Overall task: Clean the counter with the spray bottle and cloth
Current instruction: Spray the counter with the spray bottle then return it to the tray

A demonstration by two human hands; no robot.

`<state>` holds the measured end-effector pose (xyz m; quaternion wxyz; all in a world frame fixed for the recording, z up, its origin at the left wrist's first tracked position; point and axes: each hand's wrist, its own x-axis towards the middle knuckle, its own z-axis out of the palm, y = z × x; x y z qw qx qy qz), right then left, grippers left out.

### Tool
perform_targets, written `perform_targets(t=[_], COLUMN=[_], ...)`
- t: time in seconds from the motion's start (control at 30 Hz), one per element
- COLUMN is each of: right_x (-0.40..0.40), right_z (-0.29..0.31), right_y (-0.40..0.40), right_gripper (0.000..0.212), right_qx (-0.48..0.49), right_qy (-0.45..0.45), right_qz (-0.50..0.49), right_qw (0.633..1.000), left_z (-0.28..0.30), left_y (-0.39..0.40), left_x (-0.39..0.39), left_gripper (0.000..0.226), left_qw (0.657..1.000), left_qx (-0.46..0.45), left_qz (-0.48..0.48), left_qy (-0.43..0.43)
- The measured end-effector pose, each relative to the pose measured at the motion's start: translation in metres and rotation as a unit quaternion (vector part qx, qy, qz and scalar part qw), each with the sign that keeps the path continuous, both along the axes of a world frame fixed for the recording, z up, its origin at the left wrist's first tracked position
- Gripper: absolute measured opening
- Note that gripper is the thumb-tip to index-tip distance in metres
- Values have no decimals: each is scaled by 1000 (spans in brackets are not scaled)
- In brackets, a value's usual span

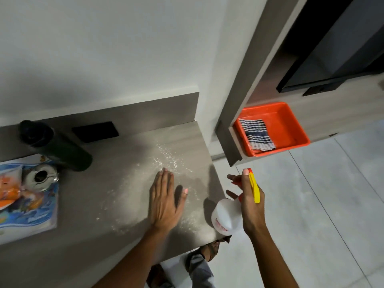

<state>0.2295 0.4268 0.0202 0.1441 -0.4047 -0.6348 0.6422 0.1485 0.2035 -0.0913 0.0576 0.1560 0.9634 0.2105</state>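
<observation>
While our left hand (pixel 165 199) is lying flat on the counter (pixel 108 196) with its fingers together and thumb spread, we are gripping the spray bottle (pixel 227 217) in our right hand (pixel 250 199), fingers clamped around its neck just past the counter's right edge. White powder (pixel 166 156) is speckling the surface. We are seeing the striped cloth (pixel 256 134) lying in the orange tray (pixel 291 125), well apart.

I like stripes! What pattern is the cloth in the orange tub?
Dark blue and white stripes on the cloth, seen in the head view.
</observation>
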Motion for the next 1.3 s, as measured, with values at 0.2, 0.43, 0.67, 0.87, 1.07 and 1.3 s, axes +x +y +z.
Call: perform_targets(t=[0.2,0.43,0.67,0.87,1.07,1.3], right_x=[-20,-38,-74,-122,-164,-192], right_z=[11,14,21,12,-22,-52], right_y=[88,164,247,324,376,398], right_gripper=[42,28,20,28,17,34], right_qx=[33,62,43,109,141,145], right_qy=[51,58,81,107,98,65], right_qz=[-25,-12,-81,-55,17,40], right_qw=[998,996,992,987,985,987], left_z=[-1,-18,-34,-42,-56,-56], left_y=[103,166,178,177,174,175], left_x=[-19,-36,-40,-41,-41,-38], left_gripper=[93,93,96,99,102,102], left_qw=[999,1000,991,985,986,985], left_qx=[6,2,-117,-159,-139,-123], left_qz=[-32,-23,-22,-21,-13,-9], left_qy=[-18,15,56,64,96,124])
